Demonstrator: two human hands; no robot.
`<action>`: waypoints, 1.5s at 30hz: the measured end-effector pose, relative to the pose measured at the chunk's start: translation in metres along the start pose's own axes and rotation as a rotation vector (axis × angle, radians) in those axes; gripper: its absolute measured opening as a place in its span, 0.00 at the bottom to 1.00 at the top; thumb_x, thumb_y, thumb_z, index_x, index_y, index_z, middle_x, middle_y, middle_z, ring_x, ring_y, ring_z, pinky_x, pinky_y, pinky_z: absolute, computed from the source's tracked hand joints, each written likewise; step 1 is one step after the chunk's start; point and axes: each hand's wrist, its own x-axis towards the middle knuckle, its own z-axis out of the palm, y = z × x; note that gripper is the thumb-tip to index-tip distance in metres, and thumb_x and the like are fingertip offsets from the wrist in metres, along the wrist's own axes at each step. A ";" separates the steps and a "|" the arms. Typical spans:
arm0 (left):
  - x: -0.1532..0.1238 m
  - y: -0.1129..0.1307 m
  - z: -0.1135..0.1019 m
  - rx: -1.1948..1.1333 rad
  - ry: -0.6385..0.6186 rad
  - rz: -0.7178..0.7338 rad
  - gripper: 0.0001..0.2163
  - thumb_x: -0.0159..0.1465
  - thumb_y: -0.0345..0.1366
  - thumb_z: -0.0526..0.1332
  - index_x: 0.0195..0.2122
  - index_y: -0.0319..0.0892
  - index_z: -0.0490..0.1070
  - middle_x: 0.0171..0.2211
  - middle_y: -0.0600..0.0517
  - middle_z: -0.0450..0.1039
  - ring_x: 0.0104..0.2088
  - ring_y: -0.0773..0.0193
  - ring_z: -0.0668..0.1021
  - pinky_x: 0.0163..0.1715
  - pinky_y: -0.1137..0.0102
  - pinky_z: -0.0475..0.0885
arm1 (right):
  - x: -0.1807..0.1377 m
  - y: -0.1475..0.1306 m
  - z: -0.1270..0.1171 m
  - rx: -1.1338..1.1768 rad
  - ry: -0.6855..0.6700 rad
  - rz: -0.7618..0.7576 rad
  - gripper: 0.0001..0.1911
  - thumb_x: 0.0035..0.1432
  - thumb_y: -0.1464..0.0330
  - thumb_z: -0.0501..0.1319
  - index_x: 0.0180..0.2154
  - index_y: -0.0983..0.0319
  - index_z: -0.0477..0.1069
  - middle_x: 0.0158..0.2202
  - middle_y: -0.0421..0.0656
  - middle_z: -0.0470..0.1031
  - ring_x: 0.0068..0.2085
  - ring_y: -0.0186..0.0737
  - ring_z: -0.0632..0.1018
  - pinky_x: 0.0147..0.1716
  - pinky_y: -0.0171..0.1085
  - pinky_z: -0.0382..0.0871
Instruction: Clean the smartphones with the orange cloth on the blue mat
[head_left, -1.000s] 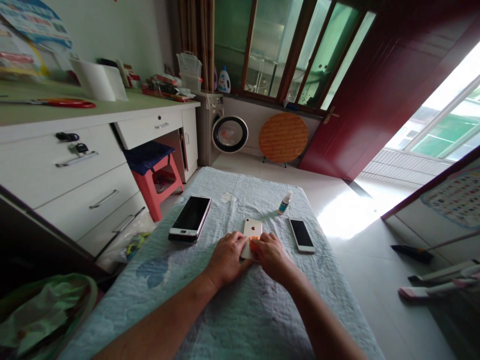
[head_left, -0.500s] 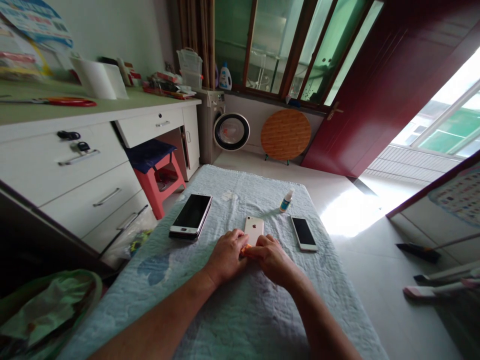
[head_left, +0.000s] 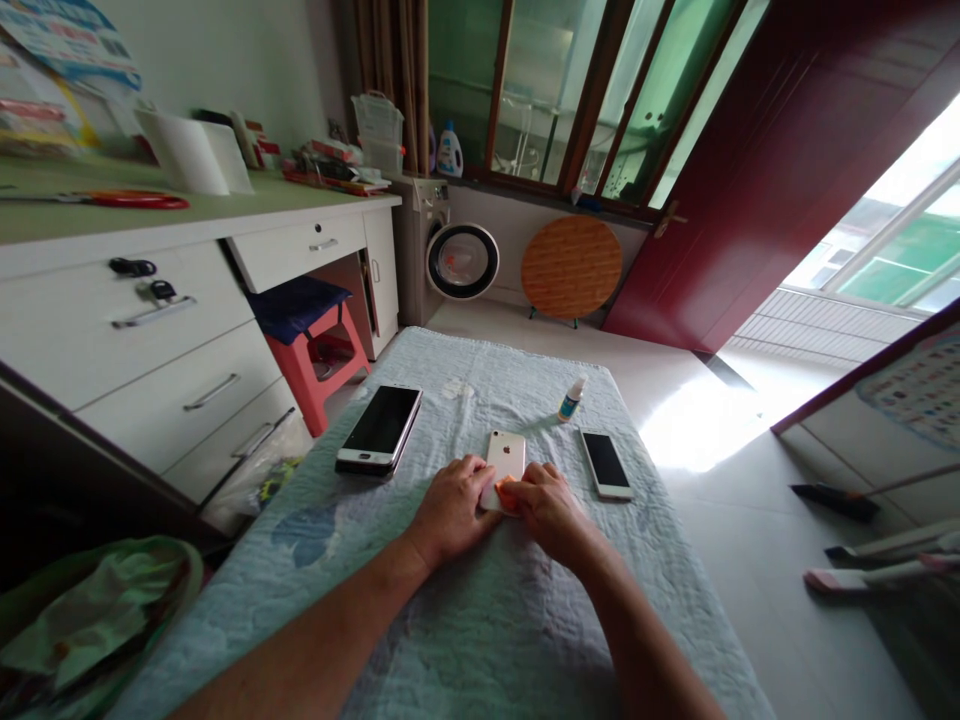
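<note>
A light-coloured smartphone [head_left: 507,453] lies back side up on the cloth-covered table [head_left: 450,640], its camera end pointing away from me. My left hand [head_left: 452,508] grips the phone's left edge near its lower half. Pinched in the fingers of my right hand [head_left: 553,510] is a small orange cloth [head_left: 505,488], pressed against the lower part of the phone's back. To the right lies a white phone [head_left: 606,463] with a dark screen facing up. Behind it stands a small spray bottle [head_left: 571,399]. Stacked phones [head_left: 380,428] rest on the left.
A white desk [head_left: 180,310] with drawers runs along the left, with a red stool [head_left: 315,350] beside it. A green bin [head_left: 97,620] stands at the lower left. Beyond the table are a washing machine [head_left: 420,240] with its door open and a round wooden tabletop [head_left: 571,266].
My right hand has slid slightly rightward with the orange cloth across the phone's lower back, uncovering more of it. My left hand stays at the phone's left edge.
</note>
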 end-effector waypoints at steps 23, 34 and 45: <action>0.001 0.000 0.001 0.002 0.004 -0.001 0.16 0.58 0.41 0.63 0.46 0.42 0.73 0.47 0.46 0.70 0.47 0.53 0.73 0.51 0.62 0.68 | -0.001 0.003 0.001 0.003 0.007 -0.032 0.13 0.66 0.68 0.53 0.36 0.56 0.76 0.35 0.43 0.68 0.39 0.39 0.65 0.40 0.37 0.56; 0.001 0.000 0.000 -0.005 0.009 0.000 0.13 0.61 0.39 0.60 0.46 0.43 0.73 0.45 0.47 0.70 0.46 0.54 0.74 0.49 0.63 0.69 | -0.001 -0.002 0.002 -0.003 -0.031 -0.063 0.11 0.65 0.70 0.55 0.39 0.54 0.76 0.35 0.42 0.68 0.40 0.39 0.66 0.41 0.36 0.56; 0.000 -0.002 0.003 -0.005 0.011 -0.002 0.15 0.57 0.40 0.64 0.46 0.44 0.72 0.46 0.47 0.69 0.47 0.54 0.73 0.50 0.63 0.68 | -0.002 0.010 -0.001 0.050 -0.009 -0.034 0.13 0.65 0.70 0.54 0.38 0.55 0.78 0.35 0.42 0.68 0.39 0.38 0.66 0.41 0.36 0.57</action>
